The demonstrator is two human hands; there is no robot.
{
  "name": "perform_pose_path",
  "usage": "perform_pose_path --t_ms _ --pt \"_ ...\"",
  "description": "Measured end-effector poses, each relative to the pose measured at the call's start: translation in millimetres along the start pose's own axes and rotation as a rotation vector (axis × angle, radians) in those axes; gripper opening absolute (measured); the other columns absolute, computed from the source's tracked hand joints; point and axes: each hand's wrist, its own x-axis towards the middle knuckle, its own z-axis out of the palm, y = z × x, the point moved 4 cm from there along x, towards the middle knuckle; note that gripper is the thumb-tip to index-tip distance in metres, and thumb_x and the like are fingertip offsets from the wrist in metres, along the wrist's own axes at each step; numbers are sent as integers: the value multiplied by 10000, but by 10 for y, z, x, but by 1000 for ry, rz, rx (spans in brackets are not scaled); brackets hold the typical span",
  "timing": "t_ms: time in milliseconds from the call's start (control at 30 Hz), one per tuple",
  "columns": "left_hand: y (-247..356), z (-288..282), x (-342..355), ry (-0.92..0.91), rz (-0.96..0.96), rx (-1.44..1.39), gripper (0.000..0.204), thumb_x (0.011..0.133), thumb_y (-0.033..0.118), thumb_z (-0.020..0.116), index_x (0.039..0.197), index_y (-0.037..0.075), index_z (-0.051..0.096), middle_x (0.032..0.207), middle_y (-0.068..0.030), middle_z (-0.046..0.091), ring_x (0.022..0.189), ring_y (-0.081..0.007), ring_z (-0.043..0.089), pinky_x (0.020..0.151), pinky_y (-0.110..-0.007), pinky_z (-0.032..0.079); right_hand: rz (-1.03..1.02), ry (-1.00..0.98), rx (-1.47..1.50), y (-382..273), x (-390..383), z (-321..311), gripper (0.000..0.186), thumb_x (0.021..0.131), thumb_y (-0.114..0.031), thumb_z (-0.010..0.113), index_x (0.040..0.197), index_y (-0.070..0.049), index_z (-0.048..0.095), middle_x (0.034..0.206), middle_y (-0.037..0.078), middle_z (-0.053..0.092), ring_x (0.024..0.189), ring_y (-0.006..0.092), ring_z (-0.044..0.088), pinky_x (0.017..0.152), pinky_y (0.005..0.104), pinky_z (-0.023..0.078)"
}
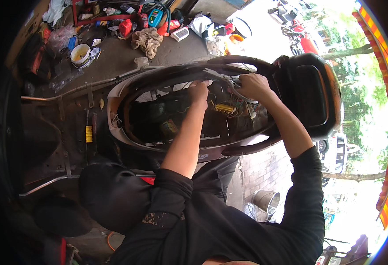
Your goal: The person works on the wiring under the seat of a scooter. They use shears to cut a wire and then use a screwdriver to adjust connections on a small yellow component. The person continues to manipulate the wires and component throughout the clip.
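Observation:
An electric scooter body (167, 143) lies across the view, its seat off and the oval under-seat opening exposed. My left hand (198, 92) reaches to the far rim of that opening, its fingers closed; what they pinch is too small to make out. Right of it, my right hand (253, 86) grips pliers with curved grey handles (243, 96), their nose pointing left along the far rim toward my left hand. Loose wires and a yellow part (225, 108) sit inside the opening below my hands.
A black top box (311, 95) is at the scooter's right end. A screwdriver with a yellow handle (89, 134) lies on the footboard. Beyond stand a white bucket (80, 54), a crumpled rag (147, 42) and a red bottle (125, 28). A metal bucket (267, 202) is on the paving.

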Motion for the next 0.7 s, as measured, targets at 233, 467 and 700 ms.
perform_pose_path --t_ms 233,467,700 --pt "-120 -174 334 120 171 132 131 940 91 571 884 1 648 623 -56 594 438 -139 501 402 -317 370 15 102 55 111 154 109 782 750 -810 551 762 -45 714 787 158 709 808 333 701 722 450 535" --pt "-28 -150 211 98 21 -76 148 954 102 562 843 18 614 558 -38 528 411 -159 473 375 -324 341 53 -50 89 45 73 46 736 755 -755 603 812 -35 747 864 164 720 873 320 699 762 431 544" --pt "131 -145 69 85 -200 -212 136 910 80 591 781 51 563 616 -44 501 452 -177 465 385 -321 330 -76 197 -217 -60 63 28 370 772 -424 677 850 -62 688 826 109 715 828 256 703 744 392 519"
